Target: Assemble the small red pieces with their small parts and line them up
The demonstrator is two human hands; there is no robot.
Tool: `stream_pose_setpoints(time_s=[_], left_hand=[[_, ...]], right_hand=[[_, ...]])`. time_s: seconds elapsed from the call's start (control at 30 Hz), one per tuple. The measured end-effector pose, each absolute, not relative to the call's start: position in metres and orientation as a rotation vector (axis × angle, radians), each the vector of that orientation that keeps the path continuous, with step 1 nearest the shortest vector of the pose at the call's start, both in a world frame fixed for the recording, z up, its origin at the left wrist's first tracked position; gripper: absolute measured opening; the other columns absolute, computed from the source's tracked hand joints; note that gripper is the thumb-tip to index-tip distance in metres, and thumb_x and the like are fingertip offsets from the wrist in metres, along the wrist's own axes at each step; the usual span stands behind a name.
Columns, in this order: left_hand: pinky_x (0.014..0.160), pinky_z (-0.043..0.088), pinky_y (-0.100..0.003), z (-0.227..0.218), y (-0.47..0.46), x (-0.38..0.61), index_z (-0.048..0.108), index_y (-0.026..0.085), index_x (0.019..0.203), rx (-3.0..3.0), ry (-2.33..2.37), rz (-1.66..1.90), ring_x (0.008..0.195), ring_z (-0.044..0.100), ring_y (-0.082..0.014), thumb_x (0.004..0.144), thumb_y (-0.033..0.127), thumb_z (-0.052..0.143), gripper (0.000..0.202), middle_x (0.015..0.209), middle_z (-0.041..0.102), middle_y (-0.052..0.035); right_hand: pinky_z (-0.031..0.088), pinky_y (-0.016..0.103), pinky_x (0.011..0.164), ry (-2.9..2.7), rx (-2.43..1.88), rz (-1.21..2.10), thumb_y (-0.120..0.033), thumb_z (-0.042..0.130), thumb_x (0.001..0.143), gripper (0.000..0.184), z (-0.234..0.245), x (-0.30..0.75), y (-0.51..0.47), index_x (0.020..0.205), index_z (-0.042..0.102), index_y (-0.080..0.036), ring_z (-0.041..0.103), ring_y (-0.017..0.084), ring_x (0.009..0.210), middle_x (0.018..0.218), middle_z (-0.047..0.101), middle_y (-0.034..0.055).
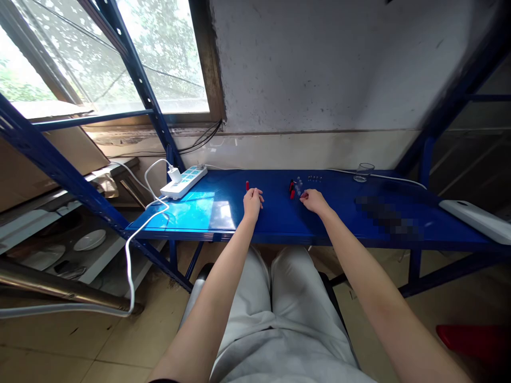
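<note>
Both of my hands rest on a blue metal table (223, 213) in front of me. My left hand (253, 201) lies with its fingers curled, close to a small red piece (247, 185) that stands just beyond it. My right hand (313, 200) has its fingers pinched together around a small red thing at its fingertips, too small to name. Just past that hand sits a cluster of small red, black and pale parts (294, 189). A short row of tiny dark pieces (314, 178) lies farther back.
A white power strip (184, 182) with a plugged charger and white cable sits at the table's left rear. A clear glass (363, 172) stands at the back right, a white flat device (477, 219) at the far right. Blue shelf struts frame both sides.
</note>
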State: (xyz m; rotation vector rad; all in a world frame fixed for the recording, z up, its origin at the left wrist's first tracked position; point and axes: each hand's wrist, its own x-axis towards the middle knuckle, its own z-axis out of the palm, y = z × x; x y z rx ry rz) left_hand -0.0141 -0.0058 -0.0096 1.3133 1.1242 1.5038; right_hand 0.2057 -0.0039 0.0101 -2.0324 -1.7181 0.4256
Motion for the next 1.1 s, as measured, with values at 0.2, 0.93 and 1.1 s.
stream_pose_setpoints(time_s=[0.2,0.93,1.1], left_hand=[[0.040,0.035,-0.018,-0.006,-0.008,-0.015,0.053,0.016,0.075,1.316,1.132,1.496,0.039,0.041,-0.0052,0.088,0.034,0.036,0.028,0.057,0.050,0.0016],[0.036,0.029,-0.019,0.017,0.015,-0.038,0.046,0.017,0.071,1.035,1.195,1.696,0.034,0.038,-0.0056,0.086,0.033,0.037,0.024,0.050,0.045,0.0040],[0.042,0.032,-0.021,0.033,0.029,-0.078,0.049,0.018,0.070,1.429,1.348,1.724,0.039,0.041,-0.0080,0.083,0.034,0.043,0.022,0.051,0.048,0.0028]], right_hand=[[0.041,0.026,0.055,-1.647,-1.975,0.328,-0.034,0.058,0.078,0.022,0.001,0.205,-0.009,0.081,0.067,-0.014,0.061,0.020,0.072,0.082,0.066,0.0103],[0.036,0.029,0.064,-1.487,-1.784,-0.015,-0.048,0.044,0.082,0.033,-0.008,0.205,-0.027,0.092,0.051,-0.017,0.051,0.018,0.073,0.084,0.055,0.0067],[0.036,0.028,0.062,-1.427,-1.717,-0.073,-0.046,0.041,0.084,0.030,-0.008,0.203,-0.027,0.089,0.048,-0.018,0.050,0.017,0.072,0.083,0.054,0.0064]])
